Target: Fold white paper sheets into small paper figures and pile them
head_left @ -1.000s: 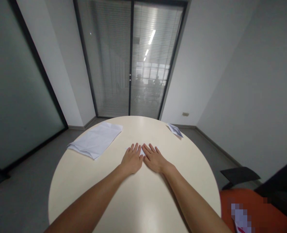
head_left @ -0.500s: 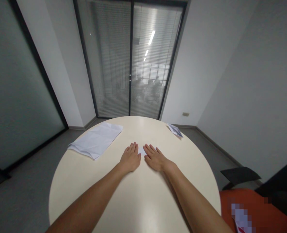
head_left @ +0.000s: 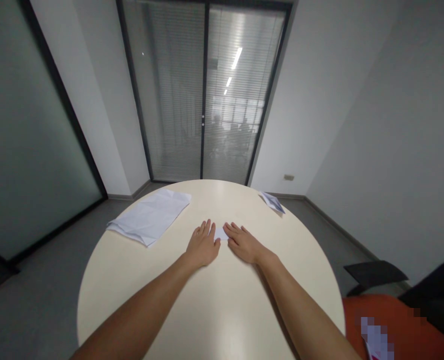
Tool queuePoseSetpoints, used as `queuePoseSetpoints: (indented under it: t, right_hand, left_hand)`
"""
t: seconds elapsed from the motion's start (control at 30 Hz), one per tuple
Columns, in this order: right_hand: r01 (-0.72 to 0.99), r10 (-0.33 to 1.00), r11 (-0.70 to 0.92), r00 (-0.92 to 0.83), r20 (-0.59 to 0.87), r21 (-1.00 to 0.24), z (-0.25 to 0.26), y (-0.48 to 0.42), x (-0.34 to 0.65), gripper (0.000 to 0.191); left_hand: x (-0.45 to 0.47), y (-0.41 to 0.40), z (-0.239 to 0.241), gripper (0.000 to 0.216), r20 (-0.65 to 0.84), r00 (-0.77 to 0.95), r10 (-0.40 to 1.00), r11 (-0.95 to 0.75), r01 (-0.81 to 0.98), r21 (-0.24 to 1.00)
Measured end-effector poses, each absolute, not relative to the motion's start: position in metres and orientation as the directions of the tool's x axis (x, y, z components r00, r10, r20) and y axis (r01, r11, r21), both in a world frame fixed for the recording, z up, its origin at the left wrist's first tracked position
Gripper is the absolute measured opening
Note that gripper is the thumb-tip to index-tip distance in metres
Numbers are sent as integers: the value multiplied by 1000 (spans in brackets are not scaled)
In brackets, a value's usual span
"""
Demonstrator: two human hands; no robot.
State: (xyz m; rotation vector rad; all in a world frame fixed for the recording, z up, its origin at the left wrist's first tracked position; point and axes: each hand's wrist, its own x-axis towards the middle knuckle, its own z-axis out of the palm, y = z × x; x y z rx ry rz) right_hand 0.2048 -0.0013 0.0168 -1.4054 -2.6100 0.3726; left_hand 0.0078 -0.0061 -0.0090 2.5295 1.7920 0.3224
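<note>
Head view: my left hand and right hand lie flat, outstretched, palms down; a small white paper shows between them on the round bench, creased white sheets farther left.

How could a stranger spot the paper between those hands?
Start with the round cream table. Near its middle, the left hand and right hand lie palm-down, with the small paper showing between them. The large white paper lies far left and the folded paper far right; only this one sits between hands.
</note>
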Motion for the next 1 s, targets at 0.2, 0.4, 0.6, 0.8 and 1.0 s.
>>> queuePoseSetpoints:
  t: [0.2, 0.4, 0.6, 0.8, 1.0]
  right_hand:
    - [733, 810, 565, -580, 87, -379, 9, 10, 216, 55]
    - [716, 810, 569, -573, 123, -404, 4, 13, 220, 51]
    - [731, 826, 546, -552, 116, -410, 8, 11, 218, 50]
    - [725, 824, 552, -550, 137, -413, 16, 9, 218, 47]
    - [720, 814, 572, -555, 170, -393, 15, 8, 218, 45]
  left_hand:
    - [5, -7, -6, 58, 183, 328, 927, -355, 924, 142]
    - [5, -5, -1, 50, 244, 326, 913, -369, 916, 157]
    - [2, -3, 2, 43, 293, 315, 903, -384, 897, 219]
    - [2, -4, 7, 39, 285, 306, 908, -380, 888, 258]
    - [3, -2, 5, 35, 310, 301, 902, -386, 884, 264]
